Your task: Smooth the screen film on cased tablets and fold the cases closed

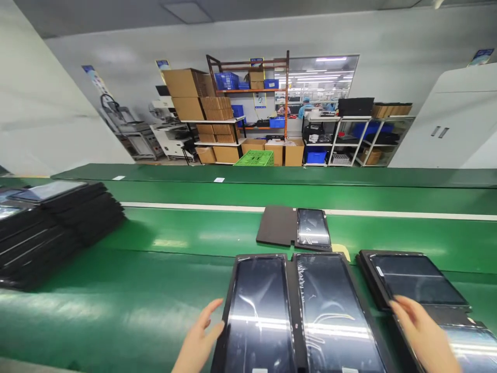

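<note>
Two dark glossy screens, a left one (258, 311) and a right one (334, 311), lie side by side in a black foam tray on the green surface. My left hand (200, 336) is beside the tray's left edge, thumb and fingers apart, with nothing in it. At the right, my right hand (421, 331) has its fingertips on the edge of another black tray that bears a screen (421, 278); its fingers are pressed together there. Farther back lies a smaller screen (312, 227) beside a dark foam panel (277, 226).
Tall stacks of black trays (58, 223) stand at the left. A green ledge (186, 175) with small white labels runs across behind. Beyond it are shelves with cardboard boxes (186, 96), a green crate (254, 158) and white cabinets (454, 124). People show through a window.
</note>
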Demonstrator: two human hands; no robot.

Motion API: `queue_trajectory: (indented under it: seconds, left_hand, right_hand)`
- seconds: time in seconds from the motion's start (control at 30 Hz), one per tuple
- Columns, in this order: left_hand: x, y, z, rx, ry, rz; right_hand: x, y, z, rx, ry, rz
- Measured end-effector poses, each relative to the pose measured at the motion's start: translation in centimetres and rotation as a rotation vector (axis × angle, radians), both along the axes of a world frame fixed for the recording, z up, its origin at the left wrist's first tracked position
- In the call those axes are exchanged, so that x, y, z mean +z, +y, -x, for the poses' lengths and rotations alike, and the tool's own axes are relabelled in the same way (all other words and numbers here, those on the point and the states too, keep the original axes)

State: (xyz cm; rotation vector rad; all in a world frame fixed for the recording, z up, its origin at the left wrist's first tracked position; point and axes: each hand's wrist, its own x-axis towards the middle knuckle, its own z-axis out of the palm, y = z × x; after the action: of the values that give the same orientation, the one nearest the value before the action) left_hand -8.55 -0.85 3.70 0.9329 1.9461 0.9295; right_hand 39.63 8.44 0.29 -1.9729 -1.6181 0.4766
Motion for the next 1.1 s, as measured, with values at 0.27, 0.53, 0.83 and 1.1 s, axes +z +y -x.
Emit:
queue_trajectory:
  seconds: [0.27, 0.53, 0.83, 1.1]
  left_hand:
    - [-3.1, 1.7, 0.0, -0.184, -0.128, -0.06]
    - [-5.2, 1.3, -0.1, -0.089, -0.385, -0.045]
    - [-6.5, 0.1, -0.6, 0.008, -0.264, -0.25]
    - [-4.7, 3.7, -0.1, 0.028, -0.284, -0.168]
  right_hand:
    - [4.3, 9.6, 23.6, 0.733, -0.078, -0.156]
    - [2.7, 10.3, 26.8, 0.794, -0.137, -0.213]
    - [7.8, -1.7, 21.3, 1.385, 0.306, 0.044]
    - [4.2, -2.6, 18.7, 1.35, -0.039, -0.129]
